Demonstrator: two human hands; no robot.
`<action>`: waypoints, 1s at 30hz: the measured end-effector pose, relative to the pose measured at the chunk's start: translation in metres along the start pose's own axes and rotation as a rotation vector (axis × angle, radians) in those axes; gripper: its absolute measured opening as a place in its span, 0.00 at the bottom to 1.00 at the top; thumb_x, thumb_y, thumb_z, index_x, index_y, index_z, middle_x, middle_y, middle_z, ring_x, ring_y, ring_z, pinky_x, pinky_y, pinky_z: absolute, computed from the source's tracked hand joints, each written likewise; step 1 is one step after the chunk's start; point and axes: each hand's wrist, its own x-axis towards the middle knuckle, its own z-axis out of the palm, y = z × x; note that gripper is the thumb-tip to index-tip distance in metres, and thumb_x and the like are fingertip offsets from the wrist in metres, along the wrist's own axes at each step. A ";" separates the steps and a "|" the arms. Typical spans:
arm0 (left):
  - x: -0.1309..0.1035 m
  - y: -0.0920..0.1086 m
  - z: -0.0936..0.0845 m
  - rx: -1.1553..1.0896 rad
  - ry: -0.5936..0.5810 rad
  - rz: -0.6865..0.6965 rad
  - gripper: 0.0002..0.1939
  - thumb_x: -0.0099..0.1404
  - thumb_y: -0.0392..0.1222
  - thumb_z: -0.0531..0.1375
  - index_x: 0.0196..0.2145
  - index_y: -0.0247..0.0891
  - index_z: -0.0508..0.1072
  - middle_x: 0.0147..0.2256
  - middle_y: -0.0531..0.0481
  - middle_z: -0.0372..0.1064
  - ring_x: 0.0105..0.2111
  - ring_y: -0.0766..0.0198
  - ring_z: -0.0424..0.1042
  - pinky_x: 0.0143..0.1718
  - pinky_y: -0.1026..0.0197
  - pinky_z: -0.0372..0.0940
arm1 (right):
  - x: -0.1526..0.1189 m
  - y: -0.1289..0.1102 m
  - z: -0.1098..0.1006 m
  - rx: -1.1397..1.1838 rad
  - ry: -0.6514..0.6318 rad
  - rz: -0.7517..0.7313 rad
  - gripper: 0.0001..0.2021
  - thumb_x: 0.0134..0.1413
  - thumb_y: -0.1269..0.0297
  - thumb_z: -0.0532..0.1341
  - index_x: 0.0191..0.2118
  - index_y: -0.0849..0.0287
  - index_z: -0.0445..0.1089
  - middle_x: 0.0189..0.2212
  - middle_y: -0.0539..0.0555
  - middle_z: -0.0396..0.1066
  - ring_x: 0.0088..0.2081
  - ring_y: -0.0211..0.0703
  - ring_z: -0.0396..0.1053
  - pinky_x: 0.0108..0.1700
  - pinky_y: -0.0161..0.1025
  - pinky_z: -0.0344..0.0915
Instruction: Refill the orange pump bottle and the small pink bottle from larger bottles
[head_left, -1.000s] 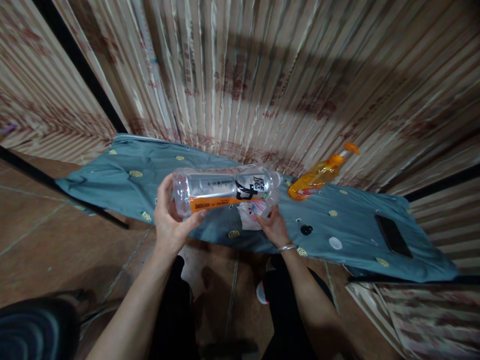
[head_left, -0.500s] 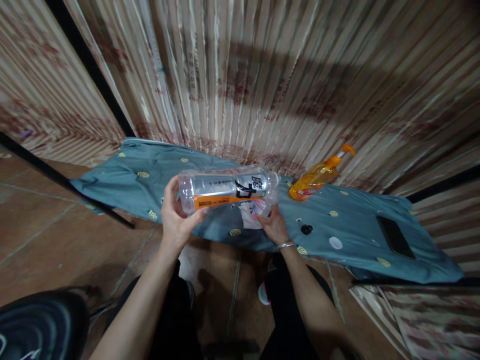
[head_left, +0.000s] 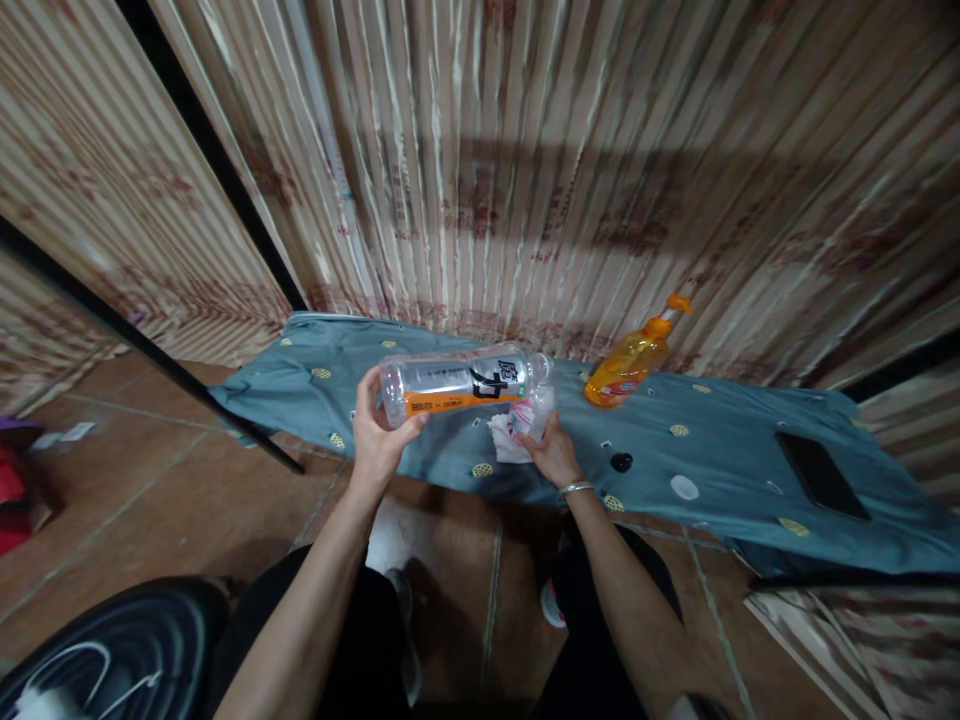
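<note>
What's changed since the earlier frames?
The neck of the labelled bottle has shifted slightly left relative to the right hand, showing more of that hand's small clear container. Camera view shifted too. Nothing grasped or released; the left hand still grips the base end. Pump bottle and phone stayed put.

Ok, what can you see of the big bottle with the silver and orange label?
The big bottle looks like clear, thin plastic, with a wrap label in silver and orange bearing large black characters. It lies nearly level above the cloth, its base gripped by the left hand. Its neck points right, at the small clear container in the right hand; I can't tell whether they touch. Its contents are unclear.
</note>
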 end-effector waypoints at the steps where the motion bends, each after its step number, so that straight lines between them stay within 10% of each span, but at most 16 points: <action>1: 0.001 0.000 0.000 -0.012 0.002 0.000 0.56 0.47 0.78 0.80 0.63 0.42 0.72 0.62 0.35 0.76 0.63 0.38 0.80 0.64 0.42 0.77 | 0.000 0.000 0.000 0.005 0.005 -0.001 0.24 0.58 0.51 0.69 0.56 0.54 0.69 0.44 0.60 0.86 0.47 0.64 0.86 0.49 0.50 0.80; 30: -0.003 -0.012 -0.009 0.022 -0.034 -0.030 0.55 0.47 0.73 0.82 0.64 0.41 0.73 0.60 0.39 0.77 0.58 0.42 0.82 0.61 0.45 0.80 | -0.004 0.007 -0.006 0.015 0.024 0.013 0.29 0.57 0.51 0.72 0.61 0.55 0.70 0.48 0.63 0.87 0.49 0.66 0.86 0.53 0.57 0.82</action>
